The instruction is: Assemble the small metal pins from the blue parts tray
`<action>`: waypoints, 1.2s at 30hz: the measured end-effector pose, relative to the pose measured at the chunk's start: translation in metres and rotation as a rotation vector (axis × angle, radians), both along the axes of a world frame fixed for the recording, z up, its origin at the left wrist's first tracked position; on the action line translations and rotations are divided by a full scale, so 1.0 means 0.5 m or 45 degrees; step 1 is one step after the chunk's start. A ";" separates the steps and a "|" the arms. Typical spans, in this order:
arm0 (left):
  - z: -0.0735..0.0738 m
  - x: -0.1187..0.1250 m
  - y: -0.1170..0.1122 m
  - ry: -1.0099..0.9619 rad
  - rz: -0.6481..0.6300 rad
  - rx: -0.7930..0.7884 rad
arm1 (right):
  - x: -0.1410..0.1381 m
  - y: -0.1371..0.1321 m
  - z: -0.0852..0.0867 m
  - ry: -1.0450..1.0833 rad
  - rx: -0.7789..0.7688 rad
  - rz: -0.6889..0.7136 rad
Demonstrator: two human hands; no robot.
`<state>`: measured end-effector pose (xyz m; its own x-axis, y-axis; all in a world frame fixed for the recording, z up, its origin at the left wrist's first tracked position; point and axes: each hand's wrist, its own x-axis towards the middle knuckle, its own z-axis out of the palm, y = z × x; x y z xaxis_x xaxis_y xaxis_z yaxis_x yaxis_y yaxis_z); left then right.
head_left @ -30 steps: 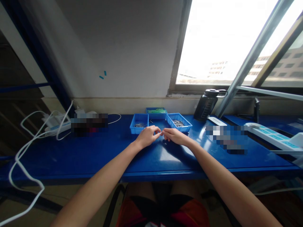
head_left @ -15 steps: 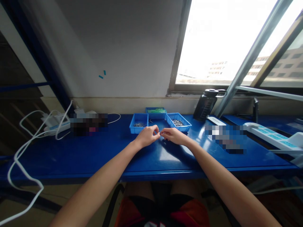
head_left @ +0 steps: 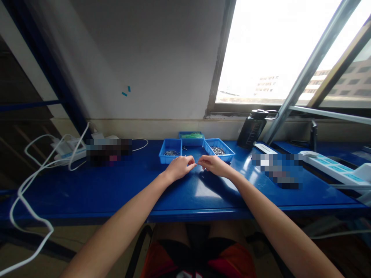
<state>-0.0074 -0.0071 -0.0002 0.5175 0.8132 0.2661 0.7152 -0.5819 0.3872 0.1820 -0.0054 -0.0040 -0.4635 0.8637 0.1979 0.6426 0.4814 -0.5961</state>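
Above the blue table, my left hand (head_left: pixel 181 167) and my right hand (head_left: pixel 213 165) meet almost fingertip to fingertip. Both are closed in a pinch; whatever lies between the fingers is too small to make out. Just beyond my left hand stands a blue bin (head_left: pixel 162 150) holding small metal pieces (head_left: pixel 172 153) that look like screws. Behind my right hand, another blue bin (head_left: pixel 232 155) holds a heap of similar metal pieces (head_left: pixel 217 150). Farther back, against the wall, a third blue bin (head_left: pixel 181 135) contains green items (head_left: pixel 192 135). A few loose metal bits (head_left: pixel 184 148) lie between the bins.
A black water bottle (head_left: pixel 252 129) leans at the back right near the window. White power strips (head_left: pixel 336 166) lie at the far right and the left, with white cables (head_left: pixel 21 197) looping over the left table edge. Blurred-out items lie on both sides of the table (head_left: pixel 116 193).
My fingertips have drawn very slightly apart, with a small gap between the hands now. Both hands keep their pinched shape, and the bins stay in place.
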 end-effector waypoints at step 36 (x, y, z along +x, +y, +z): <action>-0.002 0.004 0.008 -0.214 -0.158 0.150 | 0.003 0.001 -0.008 -0.004 -0.037 0.091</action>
